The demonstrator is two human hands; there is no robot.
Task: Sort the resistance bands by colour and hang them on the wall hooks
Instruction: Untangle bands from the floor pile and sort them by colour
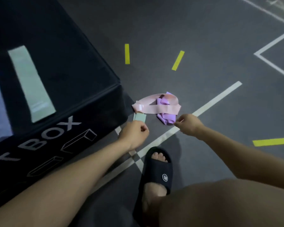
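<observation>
Presently, one green band [30, 82] lies flat atop the black box [82, 66]. Your left hand [133, 134] pinches a second green band [139, 118] on the floor; your right hand [188, 124] pinches the purple band [165, 117], under the pink band [156, 106].

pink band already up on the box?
No, the pink band lies on the floor over the purple band; only a green band is on the box.

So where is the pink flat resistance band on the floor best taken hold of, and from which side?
Probably at the pink flat resistance band's raised arc at its far edge, reached from above: the arc stands off the grey floor, so fingers can hook under it, while the near strip lies flat across the crumpled purple band, which might come along.
</observation>
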